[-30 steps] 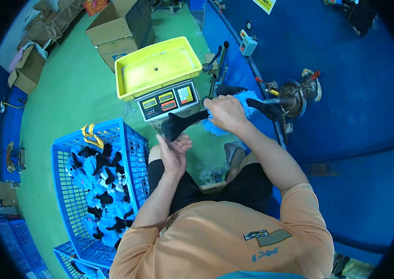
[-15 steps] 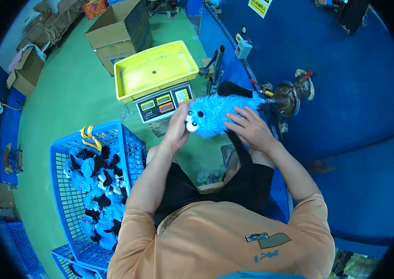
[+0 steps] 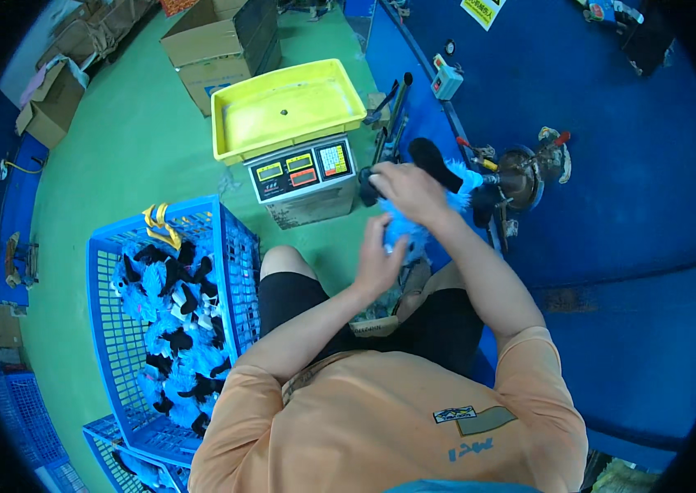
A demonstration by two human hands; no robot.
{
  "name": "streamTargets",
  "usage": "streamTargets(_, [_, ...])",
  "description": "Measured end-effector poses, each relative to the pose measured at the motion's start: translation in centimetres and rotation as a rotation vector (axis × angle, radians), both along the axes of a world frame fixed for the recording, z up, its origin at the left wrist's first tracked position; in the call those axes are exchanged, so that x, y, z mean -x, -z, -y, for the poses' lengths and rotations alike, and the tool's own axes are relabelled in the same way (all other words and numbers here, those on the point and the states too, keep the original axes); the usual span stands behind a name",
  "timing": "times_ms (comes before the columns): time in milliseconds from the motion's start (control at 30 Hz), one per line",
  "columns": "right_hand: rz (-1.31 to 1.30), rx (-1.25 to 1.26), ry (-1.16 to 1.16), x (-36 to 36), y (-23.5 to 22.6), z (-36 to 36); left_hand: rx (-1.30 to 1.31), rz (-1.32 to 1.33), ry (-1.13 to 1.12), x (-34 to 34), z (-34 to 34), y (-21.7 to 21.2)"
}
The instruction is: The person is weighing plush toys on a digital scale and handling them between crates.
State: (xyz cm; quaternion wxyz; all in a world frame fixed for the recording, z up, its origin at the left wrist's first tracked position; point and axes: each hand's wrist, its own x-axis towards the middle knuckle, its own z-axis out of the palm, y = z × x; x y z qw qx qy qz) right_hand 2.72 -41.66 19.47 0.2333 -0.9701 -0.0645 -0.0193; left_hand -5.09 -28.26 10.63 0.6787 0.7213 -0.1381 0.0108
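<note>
A furry blue plush toy with black limbs hangs over my lap, its rear end at the metal nozzle of the blue machine. My left hand is closed on the near end of its body, with the thumb on the fur. Reaching across the top, my right hand is wrapped over the toy near a black limb. Another black limb sticks up beyond the right wrist. My hands hide most of the toy, and its eyes are out of sight.
A blue basket of similar plush toys stands at my left. Ahead is a scale carrying a yellow tray. The blue machine wall closes off the right. Cardboard boxes stand on the green floor.
My left hand has moved right and nearer, away from the toy's eyed end. My right hand has shifted left and farther up. The toy has turned, its free end now pointing toward me.
</note>
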Motion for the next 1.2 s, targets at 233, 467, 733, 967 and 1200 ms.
streamTargets(233, [0.086, 0.121, -0.277, -1.0, -0.8, 0.6, -0.070, 0.221, 0.013, -2.7, 3.2, 2.8])
streamTargets(467, [0.368, 0.364, -0.149, 0.7, 0.3, 8.1, 0.305, -0.220, 0.259, -3.0, 1.0, 2.2])
streamTargets(733, [0.433, 0.402, -0.140, 1.3, 0.9, 7.8, 0.618, -0.830, 0.215, -7.1, -1.0, -5.7])
streamTargets(967, [0.502, 0.386, -0.155, 0.9, 2.3, 7.3, 0.238, -0.640, 0.184, -7.9, -1.7, -6.0])
streamTargets(1200, [0.541, 0.316, -0.326, 0.3, 1.7, 8.3, 0.428, -0.700, 0.109, -8.4, -3.0, -5.4])
